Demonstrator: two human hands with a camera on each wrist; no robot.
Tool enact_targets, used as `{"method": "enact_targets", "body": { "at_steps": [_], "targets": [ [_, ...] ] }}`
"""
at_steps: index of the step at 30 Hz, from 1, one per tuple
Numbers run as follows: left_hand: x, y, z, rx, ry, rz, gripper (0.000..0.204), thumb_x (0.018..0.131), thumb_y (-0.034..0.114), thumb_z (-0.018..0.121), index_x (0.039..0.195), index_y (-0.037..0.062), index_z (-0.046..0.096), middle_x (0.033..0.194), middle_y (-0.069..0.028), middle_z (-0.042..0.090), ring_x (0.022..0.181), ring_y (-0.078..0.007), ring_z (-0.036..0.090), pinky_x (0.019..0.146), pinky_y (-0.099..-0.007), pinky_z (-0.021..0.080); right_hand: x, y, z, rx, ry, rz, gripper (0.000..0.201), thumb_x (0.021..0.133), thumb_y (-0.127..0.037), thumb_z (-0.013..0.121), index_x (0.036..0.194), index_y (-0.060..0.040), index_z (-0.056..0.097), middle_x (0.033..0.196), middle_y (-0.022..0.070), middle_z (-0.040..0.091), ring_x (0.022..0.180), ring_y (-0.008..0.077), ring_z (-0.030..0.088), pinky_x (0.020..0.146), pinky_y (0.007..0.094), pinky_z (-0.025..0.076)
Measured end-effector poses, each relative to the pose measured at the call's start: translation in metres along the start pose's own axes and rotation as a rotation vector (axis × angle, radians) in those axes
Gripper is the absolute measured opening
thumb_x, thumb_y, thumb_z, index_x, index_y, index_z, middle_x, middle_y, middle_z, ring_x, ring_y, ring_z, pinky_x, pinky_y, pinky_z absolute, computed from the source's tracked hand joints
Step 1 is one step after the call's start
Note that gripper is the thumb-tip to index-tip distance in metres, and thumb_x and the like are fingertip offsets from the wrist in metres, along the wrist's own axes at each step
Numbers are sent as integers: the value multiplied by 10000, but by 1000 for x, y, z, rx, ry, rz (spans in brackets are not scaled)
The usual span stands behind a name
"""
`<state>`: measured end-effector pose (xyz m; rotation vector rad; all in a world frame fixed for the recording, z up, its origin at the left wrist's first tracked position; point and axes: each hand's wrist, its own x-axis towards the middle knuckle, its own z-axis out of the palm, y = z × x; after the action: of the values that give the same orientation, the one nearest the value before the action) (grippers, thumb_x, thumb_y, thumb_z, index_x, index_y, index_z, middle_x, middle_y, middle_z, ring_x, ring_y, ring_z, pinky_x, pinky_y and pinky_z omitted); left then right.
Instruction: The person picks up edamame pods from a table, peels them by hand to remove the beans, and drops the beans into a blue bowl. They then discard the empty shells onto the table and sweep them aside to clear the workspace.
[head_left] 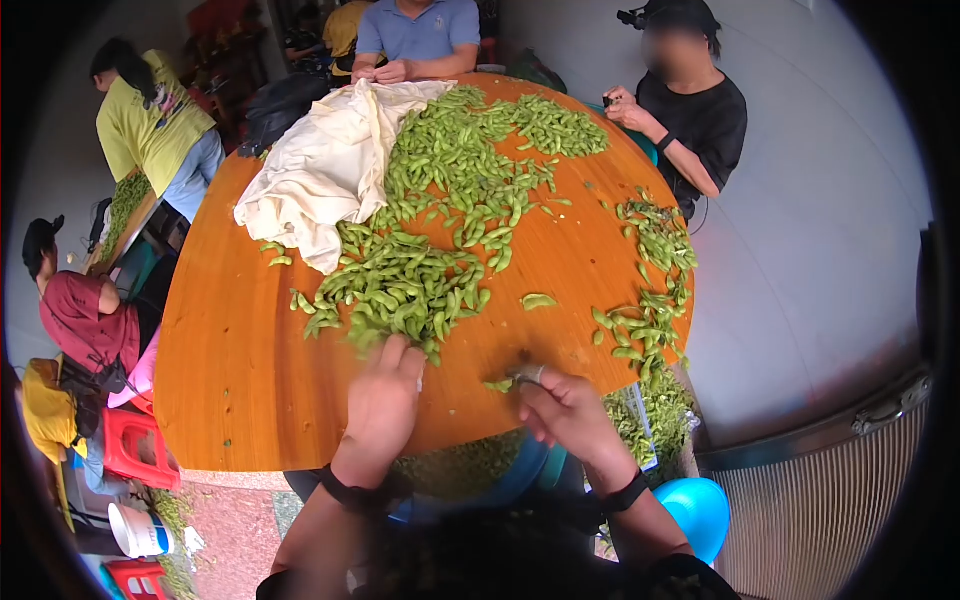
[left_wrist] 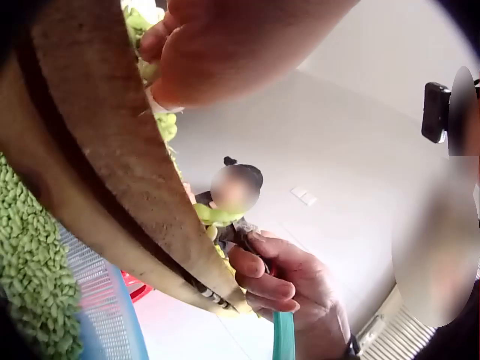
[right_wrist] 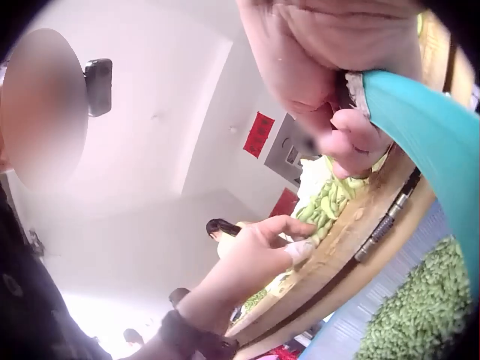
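My left hand reaches to the near edge of a heap of green soybean pods, its fingertips touching them. The right wrist view shows the white-wrapped left thumb beside the pods, slightly apart from the index finger. In my right hand, over the near table edge, I grip a small tool with a dark metal end and what looks like a teal handle; the fingers hide much of it. A pod sits at the tool's tip. Another single pod lies farther out on the table.
The round wooden table carries a cream cloth and a side pile of pods. Shelled beans fill a blue basket under the edge. People sit across and at the right; a red stool and white bucket stand left.
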<state>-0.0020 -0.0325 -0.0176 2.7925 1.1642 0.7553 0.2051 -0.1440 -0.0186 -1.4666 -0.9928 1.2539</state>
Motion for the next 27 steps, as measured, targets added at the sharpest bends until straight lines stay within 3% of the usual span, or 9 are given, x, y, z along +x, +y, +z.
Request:
{"method": "enact_targets", "body": {
  "at_steps": [3, 6, 8, 9, 11, 14, 16, 19, 27],
  "targets": [
    [-4, 4, -1, -31, 26, -16, 130, 797, 7, 551, 918, 33, 589, 981, -127, 556, 852, -348, 581, 679, -440, 498, 0, -4, 9, 49, -8, -25, 260, 987, -142, 478, 1211, -86, 596, 722, -12, 572, 512, 46, 507, 445, 195, 401],
    [-12, 11, -4, -205, -3, -147, 161, 816, -18, 564, 967, 30, 590, 975, -136, 590, 813, -342, 612, 702, -411, 509, 0, -14, 23, 54, -11, -51, 241, 979, -132, 505, 1192, -92, 610, 731, -26, 584, 511, 42, 505, 453, 186, 412],
    [-17, 7, 8, -680, 68, -204, 299, 824, -128, 516, 1059, 22, 623, 969, -76, 616, 663, -155, 606, 592, -274, 503, 5, -16, 30, 67, -37, -71, 266, 979, -130, 492, 1222, -92, 591, 723, -14, 575, 506, 44, 507, 444, 196, 407],
    [-18, 8, 7, -679, 59, -198, 299, 824, -128, 516, 1059, 22, 623, 969, -76, 616, 663, -155, 606, 592, -274, 503, 7, -19, 34, 78, -85, -28, 255, 975, -131, 501, 1206, -82, 597, 724, -12, 578, 507, 43, 509, 442, 198, 410],
    [-19, 14, 4, -861, -4, -256, 373, 860, -116, 502, 1175, 40, 626, 952, -43, 600, 678, -70, 560, 585, -223, 472, 9, -18, 39, 103, -161, -15, 214, 967, -142, 519, 1132, -50, 618, 721, -10, 581, 509, 41, 514, 437, 202, 416],
    [-23, 15, 4, -741, 27, -168, 443, 850, -112, 513, 1246, 63, 610, 940, -54, 598, 663, -80, 569, 576, -227, 475, 10, -14, 44, 135, -175, -12, 191, 970, -153, 514, 1071, -37, 627, 716, -10, 582, 505, 42, 517, 437, 201, 419],
    [-25, 20, 1, -658, 20, -159, 460, 836, -93, 543, 1263, 68, 600, 938, -88, 600, 673, -137, 601, 607, -248, 492, 9, -15, 45, 134, -177, 9, 180, 970, -153, 512, 1045, -36, 627, 719, -8, 586, 504, 45, 523, 433, 203, 421],
    [-28, 24, 1, -556, 8, -155, 438, 830, -55, 585, 1250, 66, 607, 923, -154, 589, 778, -290, 632, 702, -344, 517, 8, -13, 45, 120, -181, 30, 168, 972, -154, 509, 997, -34, 624, 721, -6, 593, 503, 49, 535, 423, 206, 423],
    [-32, 22, 6, -522, 36, -120, 411, 807, -46, 620, 1202, 66, 644, 871, -127, 594, 757, -277, 626, 684, -331, 511, 7, -4, 50, 150, -143, 68, 164, 973, -158, 511, 922, -38, 611, 703, -7, 594, 505, 48, 545, 410, 198, 416]
  ]
}}
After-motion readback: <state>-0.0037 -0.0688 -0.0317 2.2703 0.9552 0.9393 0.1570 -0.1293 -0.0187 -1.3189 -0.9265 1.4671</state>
